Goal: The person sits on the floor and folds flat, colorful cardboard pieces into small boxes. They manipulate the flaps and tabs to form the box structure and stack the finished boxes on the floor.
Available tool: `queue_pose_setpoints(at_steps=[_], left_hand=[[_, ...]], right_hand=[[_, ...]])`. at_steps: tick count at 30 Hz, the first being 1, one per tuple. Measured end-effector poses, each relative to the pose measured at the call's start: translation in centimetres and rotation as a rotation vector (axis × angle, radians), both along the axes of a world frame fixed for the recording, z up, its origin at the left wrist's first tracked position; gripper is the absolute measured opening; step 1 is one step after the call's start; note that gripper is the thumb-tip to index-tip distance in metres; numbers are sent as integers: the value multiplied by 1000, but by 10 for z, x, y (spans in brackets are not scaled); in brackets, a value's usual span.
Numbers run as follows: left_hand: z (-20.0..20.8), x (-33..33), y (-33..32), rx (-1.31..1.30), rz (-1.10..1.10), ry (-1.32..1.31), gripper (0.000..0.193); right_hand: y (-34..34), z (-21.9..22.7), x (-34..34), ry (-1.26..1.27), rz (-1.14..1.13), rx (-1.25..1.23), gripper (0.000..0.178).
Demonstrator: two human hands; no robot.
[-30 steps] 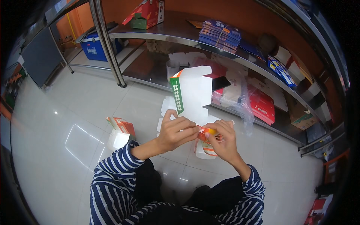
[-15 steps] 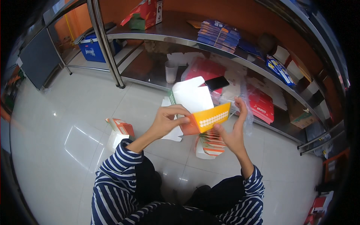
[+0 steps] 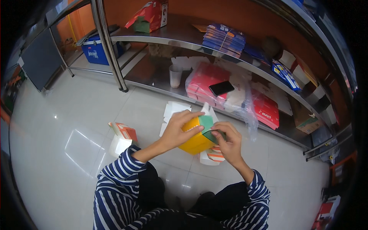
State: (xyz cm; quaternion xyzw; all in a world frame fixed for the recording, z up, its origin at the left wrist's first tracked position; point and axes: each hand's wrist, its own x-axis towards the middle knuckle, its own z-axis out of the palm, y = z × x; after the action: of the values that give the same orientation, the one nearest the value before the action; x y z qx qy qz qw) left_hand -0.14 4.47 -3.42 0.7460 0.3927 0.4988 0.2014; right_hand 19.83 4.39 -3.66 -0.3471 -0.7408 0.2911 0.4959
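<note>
Between my hands is a small yellow cardboard box (image 3: 194, 144) with green end flaps, tilted above the floor. My left hand (image 3: 177, 129) grips its left side, with fingers over the upper edge and thumb across the yellow face. My right hand (image 3: 229, 141) pinches a dark green flap at the box's right end. A white flap stands up behind the box. Below, partly hidden by the box and my right hand, several nested orange-and-white boxes (image 3: 212, 158) rest on the floor. Past my left hand lies a flat white cardboard piece (image 3: 177, 108).
Another orange-and-white box (image 3: 123, 138) sits on the floor at left. Ahead, a steel shelf (image 3: 153, 83) holds a plastic cup (image 3: 175, 76), a black phone (image 3: 221, 88) on plastic-wrapped red packaging (image 3: 205, 78), and red flat boxes (image 3: 265, 111). Tied blue cardboard (image 3: 223, 38) lies one shelf up.
The box has been turned and folded from an open form into a closed-up shape, its green end now facing up. My right hand has moved in from the right and taken hold of a flap.
</note>
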Motion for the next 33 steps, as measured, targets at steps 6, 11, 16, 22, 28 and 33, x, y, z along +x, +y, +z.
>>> queue_pose_setpoints(at_steps=[6,11,16,22,28,33], left_hand=[[5,3,-7,-249,-90,-163,28],[4,5,-9,-217,-253,-122,28],[3,1,-7,-225,-322,-110,31],[-1,-1,-7,-278,-375,-91,32],[-12,-1,-4,-265,-393,9,34],[-13,1,-6,-237,-401,173,29]], right_hand=[[-9,4,-4,-155,-131,440,25],[-15,5,-6,-204,-146,586,21],[-12,5,-4,-193,-98,579,20],[-11,0,0,-188,-29,372,17],[-11,7,-8,22,-28,-192,24],[1,-2,4,-27,120,-459,35]])
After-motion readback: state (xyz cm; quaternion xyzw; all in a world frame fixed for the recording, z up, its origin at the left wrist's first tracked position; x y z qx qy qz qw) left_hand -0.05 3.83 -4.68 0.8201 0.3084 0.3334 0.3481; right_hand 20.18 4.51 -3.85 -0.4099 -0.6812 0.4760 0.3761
